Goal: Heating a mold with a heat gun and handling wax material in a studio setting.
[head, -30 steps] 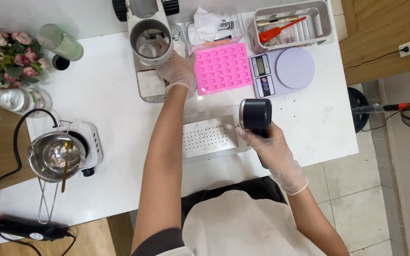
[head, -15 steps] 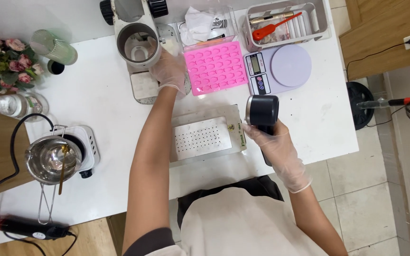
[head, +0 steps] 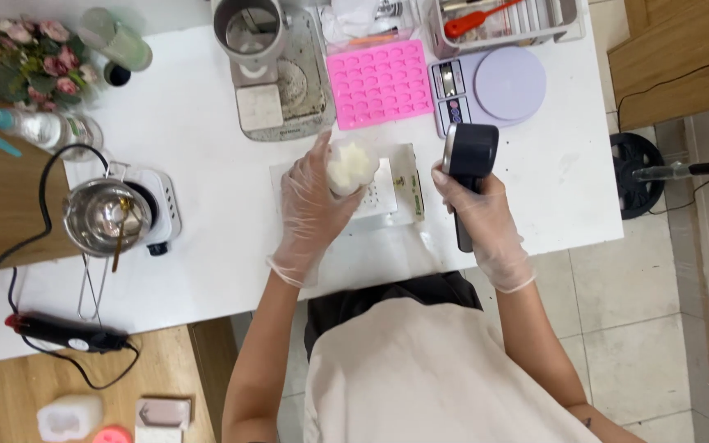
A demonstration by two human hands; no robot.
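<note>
Both my hands wear thin clear gloves. My left hand (head: 315, 203) holds a clear plastic cup of white flakes (head: 351, 164) over a white perforated tray (head: 400, 195) on the white table (head: 207, 148). My right hand (head: 479, 215) grips the handle of a black heat gun (head: 469, 160), held upright just right of the tray. A pink silicone mould (head: 379, 83) lies behind the tray, and a lilac kitchen scale (head: 490, 84) sits behind the heat gun.
A grey machine with a steel cup (head: 266, 57) stands at the back. On the left a small hot plate carries a steel pot (head: 107, 217). A black tool with a cord (head: 59, 332), a flower bunch (head: 34, 49) and a white basket (head: 502, 20) are also in view.
My left hand came back from the grey machine to the tray and now holds the cup of white flakes. My right hand kept hold of the heat gun beside the tray.
</note>
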